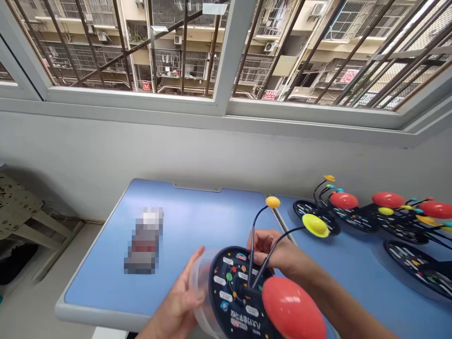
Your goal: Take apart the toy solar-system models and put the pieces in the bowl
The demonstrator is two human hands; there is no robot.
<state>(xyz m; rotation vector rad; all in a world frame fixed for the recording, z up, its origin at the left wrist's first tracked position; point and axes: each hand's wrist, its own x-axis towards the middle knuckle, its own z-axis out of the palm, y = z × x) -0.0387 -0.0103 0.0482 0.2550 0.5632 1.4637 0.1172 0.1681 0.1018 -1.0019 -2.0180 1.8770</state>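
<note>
My hands hold a toy solar-system model with a dark navy round base [233,301] printed with planets and small labels. A large red dome [293,308] sits at its lower edge, and thin black wires carry a yellow ball [272,202] and a yellow disc-shaped piece [315,225]. My left hand [180,294] grips a clear plastic cover [199,287] behind the base. My right hand [270,249] holds the base's top edge, its fingers partly behind the wires.
Several similar models [388,221] stand on the right of the blue desk [102,268]. A pixelated, blurred object [144,240] lies on the desk. A stool [21,202] stands at the left, and a barred window [226,52] runs above the grey wall.
</note>
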